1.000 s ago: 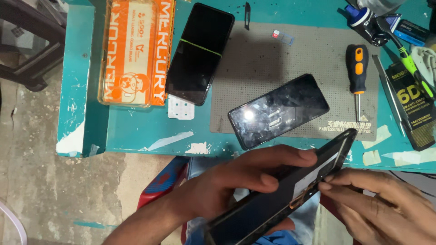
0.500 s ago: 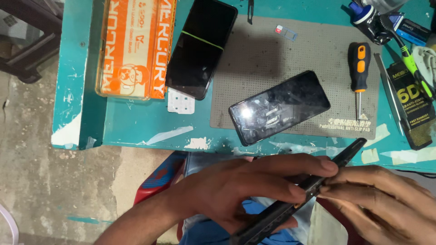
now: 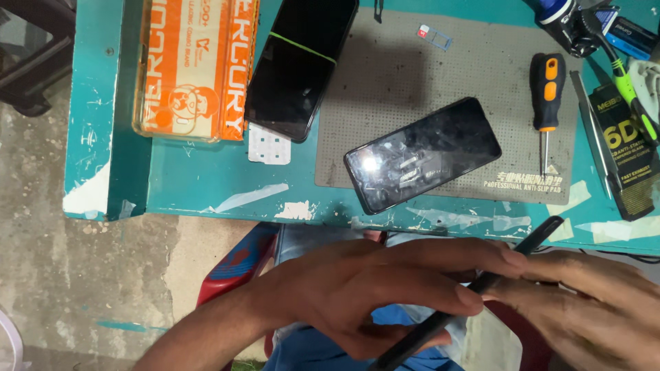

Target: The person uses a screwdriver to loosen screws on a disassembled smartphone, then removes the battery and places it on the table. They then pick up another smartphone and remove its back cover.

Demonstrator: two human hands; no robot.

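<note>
Fingers [image 3: 474,292] of both hands pinch a thin dark phone frame [image 3: 474,288] edge-on, near and below the bench [image 3: 192,185]. Left hand [image 3: 364,295] and right hand [image 3: 591,309] close around it. Another phone [image 3: 423,154] lies on the grey mat [image 3: 440,89], its assembly seemingly unfinished.

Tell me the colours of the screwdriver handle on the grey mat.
Orange and black screwdriver handle, clearest in the head view.

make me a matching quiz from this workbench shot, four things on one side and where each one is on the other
Things:
1. screwdriver
2. orange box
3. phone with green band
4. dark phone seen edge-on

Places:
A. far left of the table
B. held between both hands
C. right side of the grey mat
D. overlapping the mat's left edge

Pairs: 1-C, 2-A, 3-D, 4-B
</note>
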